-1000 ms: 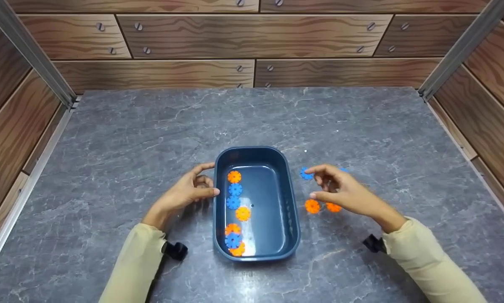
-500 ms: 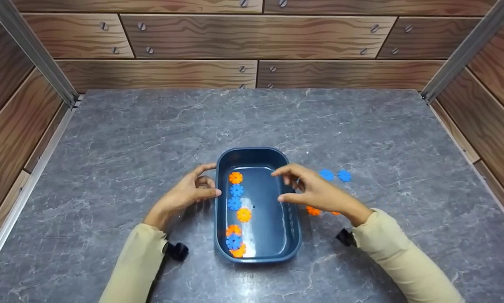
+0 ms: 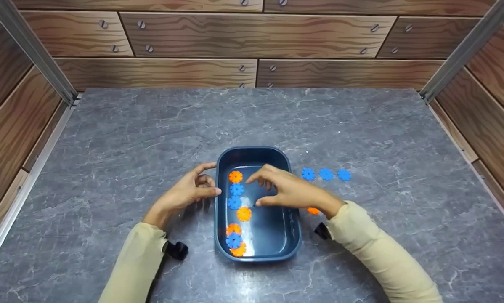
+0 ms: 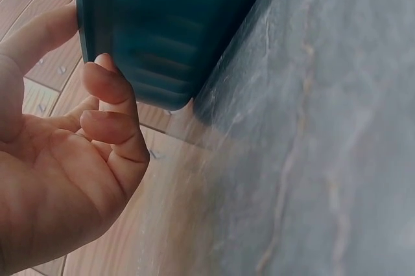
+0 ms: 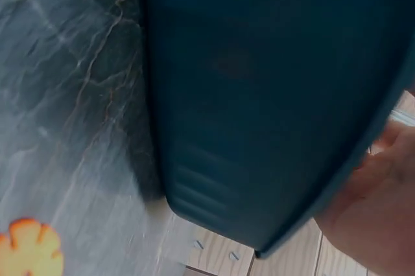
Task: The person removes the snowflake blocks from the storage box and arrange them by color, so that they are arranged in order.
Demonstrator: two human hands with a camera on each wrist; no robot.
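A dark blue plastic tub (image 3: 273, 235) stands upright on the table. Down its left side lie several notched, flower-shaped plastic discs, including an orange disc (image 3: 235, 176), a blue disc (image 3: 236, 189) and another orange disc (image 3: 244, 214). My left hand (image 3: 185, 191) touches the tub's left rim with thumb and index finger; its other fingers are bent, as the left wrist view shows. Over the tub's inside hovers my right hand (image 3: 283, 188), thumb and index finger apart, nothing visible between them. In the right wrist view the tub's wall (image 5: 272, 94) hides this hand's fingertips.
Right of the tub, three blue discs (image 3: 326, 174) lie in a row on the grey marbled table (image 3: 218, 118). An orange disc (image 3: 313, 210) shows partly beneath my right wrist. Wood-patterned panels (image 3: 252, 35) close off the back and sides.
My right hand has moved left from beside the table discs, across the tub's right rim to above its inside. The row of blue discs is uncovered. My left hand holds its place.
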